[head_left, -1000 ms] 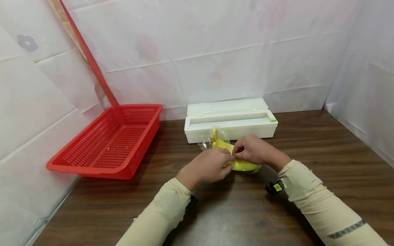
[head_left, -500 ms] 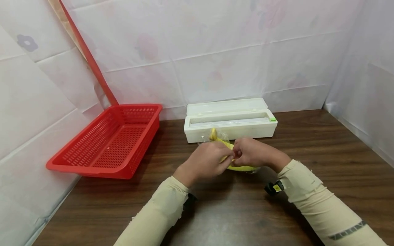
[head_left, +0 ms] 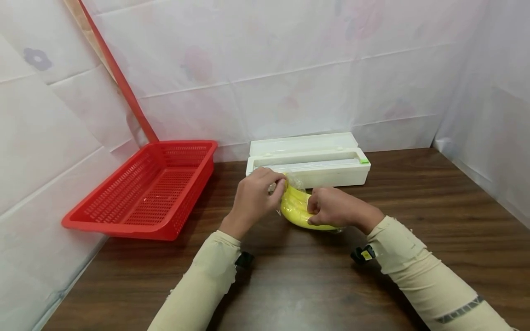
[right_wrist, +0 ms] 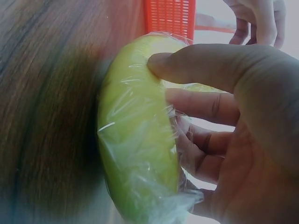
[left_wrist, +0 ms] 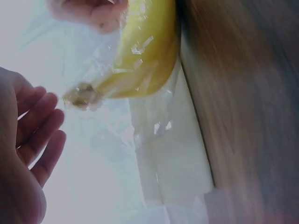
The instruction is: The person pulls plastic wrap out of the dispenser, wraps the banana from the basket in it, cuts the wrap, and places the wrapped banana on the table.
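Yellow bananas (head_left: 295, 212) lie wrapped in clear cling film (left_wrist: 161, 126) on the table, curved toward me. My right hand (head_left: 337, 208) grips them from the right; in the right wrist view its thumb (right_wrist: 161, 65) presses on the wrapped skin, with the fingers on the inner side. The left hand (head_left: 250, 197) is raised beside the stem end. Its fingers (left_wrist: 49, 121) are loosely bent in the left wrist view, with a narrow gap between them and the film-covered stem (left_wrist: 83, 95). Loose film sticks up around the stem.
Behind the bananas stands a white cling film box (head_left: 331, 177), its lid (head_left: 304, 142) raised and a roll inside. At the left is a red perforated basket (head_left: 120, 229). White patterned sheeting (head_left: 290, 69) rises behind the brown wooden table (head_left: 306, 285).
My left hand has moved left and away from the right hand to the stem end, uncovering the bananas' front. The right hand has stayed nearly in place.
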### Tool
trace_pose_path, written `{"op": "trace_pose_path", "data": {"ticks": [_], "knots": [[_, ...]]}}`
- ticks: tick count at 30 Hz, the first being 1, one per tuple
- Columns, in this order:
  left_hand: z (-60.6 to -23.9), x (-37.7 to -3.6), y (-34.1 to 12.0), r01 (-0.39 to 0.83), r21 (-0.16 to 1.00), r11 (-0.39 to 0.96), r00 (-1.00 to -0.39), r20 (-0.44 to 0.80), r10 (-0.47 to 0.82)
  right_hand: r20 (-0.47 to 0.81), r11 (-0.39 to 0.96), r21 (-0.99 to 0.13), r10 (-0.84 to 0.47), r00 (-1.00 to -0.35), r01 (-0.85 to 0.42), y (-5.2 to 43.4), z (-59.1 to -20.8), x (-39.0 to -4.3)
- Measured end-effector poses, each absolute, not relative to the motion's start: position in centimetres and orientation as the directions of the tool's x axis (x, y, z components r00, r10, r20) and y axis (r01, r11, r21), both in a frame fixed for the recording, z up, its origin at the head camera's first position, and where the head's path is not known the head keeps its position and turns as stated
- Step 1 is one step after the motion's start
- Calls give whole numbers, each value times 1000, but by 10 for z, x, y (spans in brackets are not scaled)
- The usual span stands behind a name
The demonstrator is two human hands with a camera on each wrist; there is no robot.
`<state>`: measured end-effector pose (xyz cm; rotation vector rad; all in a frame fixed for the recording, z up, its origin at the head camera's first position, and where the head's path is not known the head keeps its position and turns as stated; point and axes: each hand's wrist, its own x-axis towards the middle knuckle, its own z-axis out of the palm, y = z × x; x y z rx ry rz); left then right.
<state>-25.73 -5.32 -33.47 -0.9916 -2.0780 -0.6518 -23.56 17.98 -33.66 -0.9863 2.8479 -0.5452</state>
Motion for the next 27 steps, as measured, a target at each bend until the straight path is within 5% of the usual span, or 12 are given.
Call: {"op": "trace_pose_path", "data": {"ticks": [5, 10, 14, 21, 27], "knots": [[-335, -269, -58, 775, 290, 561, -537, 770, 344, 47, 729, -336, -620, -783, -597, 178, -337, -236], [-329, -279, -55, 650, 564, 509, -749, 587, 307, 41, 739, -330, -611, -791, -588, 177, -337, -234], [-325, -287, -54, 529, 680, 508, -849, 422, 318, 41, 755, -301, -601, -798, -583, 174, -338, -232], [-324, -293, -49, 392, 784, 481, -905, 233, 357, 101, 802, -133, -573, -813, -582, 173, -334, -221], [-325, -294, -43, 385, 806, 449, -905, 234, 355, 207, 788, -51, -592, -779, -613, 185, -339, -211]]}}
